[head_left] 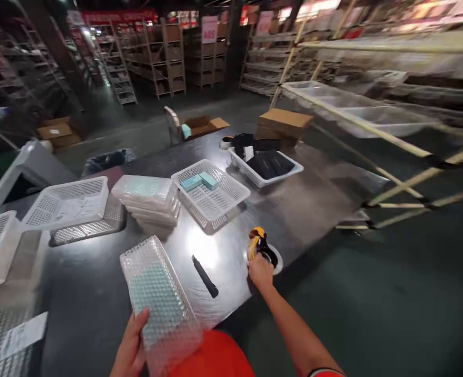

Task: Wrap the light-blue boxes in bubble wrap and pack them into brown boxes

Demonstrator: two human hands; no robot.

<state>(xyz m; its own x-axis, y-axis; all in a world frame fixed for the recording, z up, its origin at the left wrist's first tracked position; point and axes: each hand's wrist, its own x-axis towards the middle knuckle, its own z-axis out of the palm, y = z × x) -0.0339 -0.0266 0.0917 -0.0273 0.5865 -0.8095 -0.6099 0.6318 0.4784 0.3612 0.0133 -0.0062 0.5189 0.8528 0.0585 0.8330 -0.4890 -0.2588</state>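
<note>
Head view, single feed. Left hand (pixel 134 337) holds a bubble-wrapped pack (pixel 158 293) near its lower end, thumb on top, fingers hidden beneath. The pack is at the near side of the table (pixel 86 293), its near end overlapping red clothing (pixel 219 356); I cannot tell whether it rests on the tabletop. Right hand (pixel 261 271) is closed on a yellow and black tape dispenser (pixel 257 242), close to the table edge.

Risks, my judgement: the wrap looks slick and loose at the near end, so a one-handed hold could let the pack slide or unroll. The dispenser could tip off the edge if let go carelessly.

Surroundings: I note a black knife (pixel 205 276) lying between pack and dispenser, in the direct path; blade out or not, I cannot tell. Beyond, a stack of wrapped packs (pixel 149 191), a white basket (pixel 226 196) with two blue boxes (pixel 192 182) and a tray (pixel 273 179) of black goods (pixel 268 163) limit room on the far side.
</note>
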